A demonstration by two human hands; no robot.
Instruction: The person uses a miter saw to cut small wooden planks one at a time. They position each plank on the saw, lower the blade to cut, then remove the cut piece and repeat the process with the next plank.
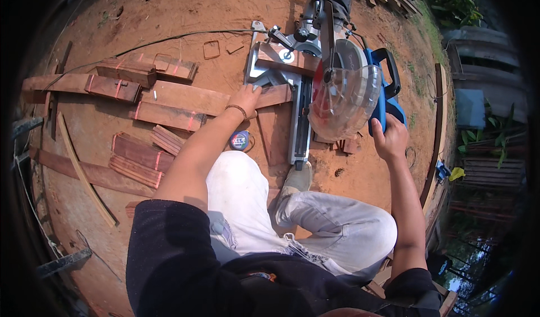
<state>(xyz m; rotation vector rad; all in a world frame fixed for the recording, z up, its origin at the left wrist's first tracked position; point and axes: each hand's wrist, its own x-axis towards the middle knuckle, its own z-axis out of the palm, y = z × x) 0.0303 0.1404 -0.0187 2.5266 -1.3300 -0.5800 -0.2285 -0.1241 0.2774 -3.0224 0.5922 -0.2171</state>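
Observation:
My left hand [245,100] grips a reddish wooden board [275,95] by its right part, fingers over its far edge. The board's right end lies by the slotted metal base [302,120] of a miter saw. My right hand [392,138] is closed around the blue grip [380,112] at the saw's right side; its fingers are partly hidden. A cloudy clear guard [350,106] covers the blade, left of the grip. Beyond my left hand, another wood block [281,58] sits on the saw's base under a clamp. A round blue tape measure [239,140] lies just below my left forearm.
Several cut boards and blocks [169,114] with pink marks lie on the earth to the left. A thin strip [84,168] lies across one of them. A black cable [185,34] runs from the saw to the left. A long timber [440,126] stands along the right.

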